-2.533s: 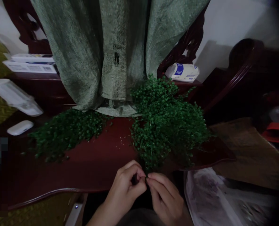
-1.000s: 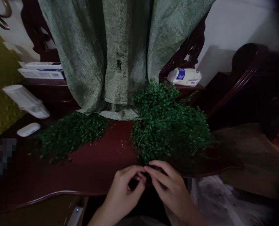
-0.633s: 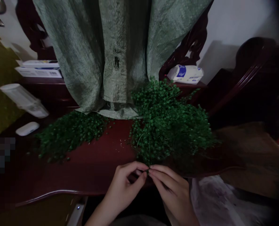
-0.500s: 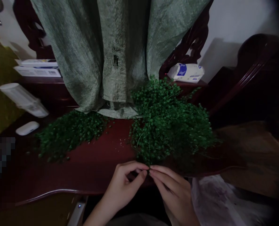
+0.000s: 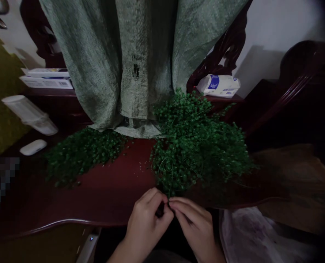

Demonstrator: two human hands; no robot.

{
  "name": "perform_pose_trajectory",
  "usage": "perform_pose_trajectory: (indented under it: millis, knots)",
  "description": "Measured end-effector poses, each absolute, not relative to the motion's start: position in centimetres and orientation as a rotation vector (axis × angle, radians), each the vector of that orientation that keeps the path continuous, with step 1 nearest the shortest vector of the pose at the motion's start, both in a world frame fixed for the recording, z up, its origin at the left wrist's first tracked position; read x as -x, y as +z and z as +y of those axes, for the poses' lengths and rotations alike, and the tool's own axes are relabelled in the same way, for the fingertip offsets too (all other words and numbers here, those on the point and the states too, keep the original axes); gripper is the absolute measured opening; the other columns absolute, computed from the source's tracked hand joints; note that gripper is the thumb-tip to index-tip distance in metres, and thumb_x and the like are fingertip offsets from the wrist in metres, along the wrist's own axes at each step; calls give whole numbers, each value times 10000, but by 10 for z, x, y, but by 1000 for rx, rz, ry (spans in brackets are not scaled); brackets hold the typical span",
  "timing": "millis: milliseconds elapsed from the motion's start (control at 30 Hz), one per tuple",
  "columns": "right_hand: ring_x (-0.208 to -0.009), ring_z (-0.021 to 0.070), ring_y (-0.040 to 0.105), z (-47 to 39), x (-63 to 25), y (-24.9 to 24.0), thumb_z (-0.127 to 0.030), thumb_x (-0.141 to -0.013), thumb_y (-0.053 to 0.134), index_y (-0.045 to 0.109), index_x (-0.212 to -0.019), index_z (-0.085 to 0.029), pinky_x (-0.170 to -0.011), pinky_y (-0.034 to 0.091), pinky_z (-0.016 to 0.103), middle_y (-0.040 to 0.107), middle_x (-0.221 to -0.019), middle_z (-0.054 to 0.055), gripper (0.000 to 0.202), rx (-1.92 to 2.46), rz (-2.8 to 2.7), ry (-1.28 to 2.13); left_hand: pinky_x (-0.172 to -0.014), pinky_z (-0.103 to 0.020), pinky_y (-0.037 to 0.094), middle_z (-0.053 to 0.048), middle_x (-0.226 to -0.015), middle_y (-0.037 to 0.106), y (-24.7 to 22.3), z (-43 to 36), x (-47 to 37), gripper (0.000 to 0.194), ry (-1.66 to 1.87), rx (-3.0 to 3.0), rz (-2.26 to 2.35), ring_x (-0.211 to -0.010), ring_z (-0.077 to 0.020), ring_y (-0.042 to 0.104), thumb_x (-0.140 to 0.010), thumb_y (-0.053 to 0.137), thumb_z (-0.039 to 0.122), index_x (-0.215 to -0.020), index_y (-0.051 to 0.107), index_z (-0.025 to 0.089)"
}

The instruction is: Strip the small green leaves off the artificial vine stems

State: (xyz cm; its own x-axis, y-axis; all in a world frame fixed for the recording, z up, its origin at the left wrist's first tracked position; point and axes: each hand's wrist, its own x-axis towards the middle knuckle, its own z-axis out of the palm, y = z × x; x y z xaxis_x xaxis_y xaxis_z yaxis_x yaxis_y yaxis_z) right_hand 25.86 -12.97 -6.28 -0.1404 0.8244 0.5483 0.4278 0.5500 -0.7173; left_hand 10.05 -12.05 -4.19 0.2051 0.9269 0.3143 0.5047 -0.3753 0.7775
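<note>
My left hand point(image 5: 150, 219) and my right hand point(image 5: 192, 221) meet at the fingertips over the table's front edge. Both are closed in a pinch on a small green sprig point(image 5: 168, 201), mostly hidden by the fingers. Just beyond them lies a large heap of green stems with small round pods point(image 5: 197, 142). To the left, a flatter pile of loose round green pods point(image 5: 85, 153) rests on the dark red tabletop point(image 5: 118, 186).
A grey-green woven sack point(image 5: 133, 73) hangs down behind the piles. At the left are a white cylinder point(image 5: 30, 115), a white oval case point(image 5: 33, 147) and white boxes point(image 5: 47, 78). A tissue pack point(image 5: 219, 86) sits at the back right. A plastic bag point(image 5: 250, 233) is at the lower right.
Both hands have come slightly lower and to the left, still pinching together. The left fingers have curled in more. The view has shifted a little; the piles look unchanged.
</note>
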Motion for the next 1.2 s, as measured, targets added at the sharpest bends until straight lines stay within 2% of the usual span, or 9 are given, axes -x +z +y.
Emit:
perform_pose_trajectory:
  millis: [267, 633, 1067, 1200]
  knots:
    - [-753, 146, 707, -128, -252, -54, -72, -867, 553, 690, -886, -209, -698, 574, 215, 738, -839, 27, 195, 1029, -1716, 572, -632, -219, 416, -17, -754, 574, -43, -122, -92, 102, 1010, -1956, 1194, -690, -132, 555, -841, 513, 80, -812, 566, 161]
    - [-736, 129, 679, -129, -261, -47, -129, -872, 580, 674, -829, -210, -690, 525, 201, 708, -789, 3, 131, 1056, -1744, 899, -528, -186, 336, 2, -683, 539, -36, -117, -83, 140, 881, -1825, 1079, -613, -108, 509, -755, 527, 40, -711, 583, 160]
    - [-704, 124, 633, -110, -273, -29, -249, -900, 590, 674, -804, -196, -656, 496, 202, 680, -767, 1, 138, 1078, -1942, 1128, -541, -185, 355, -3, -713, 543, -37, -117, -85, 176, 796, -1961, 1105, -626, -114, 531, -719, 501, 21, -750, 597, 166]
    - [-772, 145, 663, -106, -283, -30, -275, -908, 570, 651, -822, -189, -705, 528, 236, 706, -819, 25, 146, 1069, -1806, 1324, -545, -193, 361, -4, -675, 553, -40, -118, -84, 197, 876, -2002, 1115, -608, -114, 528, -733, 478, 11, -719, 599, 166]
